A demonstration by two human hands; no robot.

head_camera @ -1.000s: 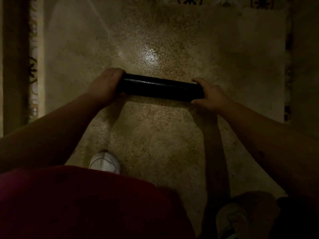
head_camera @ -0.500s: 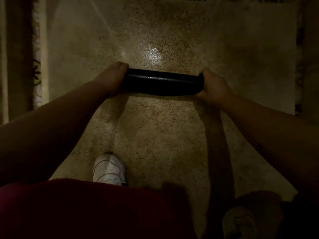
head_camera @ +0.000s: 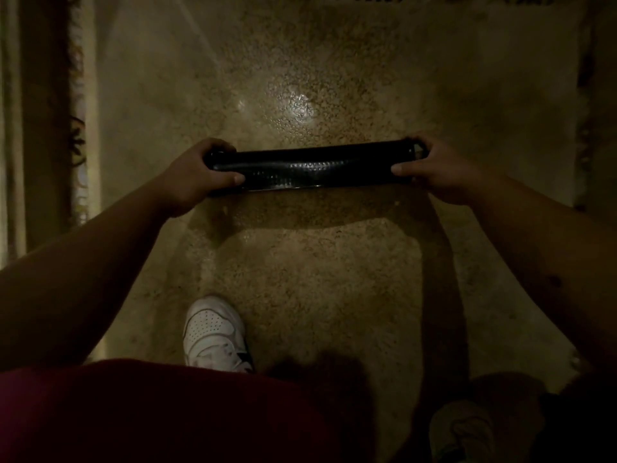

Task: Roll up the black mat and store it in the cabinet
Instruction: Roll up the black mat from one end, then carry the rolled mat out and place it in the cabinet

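Note:
The black mat (head_camera: 314, 168) is rolled into a tight horizontal tube, with a textured, shiny surface. It is held above the speckled floor and casts a shadow below it. My left hand (head_camera: 197, 175) wraps around the roll's left end, thumb on the near side. My right hand (head_camera: 437, 168) grips the right end, fingers curled over the top. No cabinet is in view.
Speckled stone floor (head_camera: 300, 279) with a bright glare spot ahead. A patterned border strip (head_camera: 78, 128) runs down the left, another down the right edge. My white shoe (head_camera: 213, 332) stands near the bottom centre, the other foot in shadow at bottom right.
The roll has come up off the floor and nearer to the camera. Both hands shifted from pressing on its ends to gripping around them.

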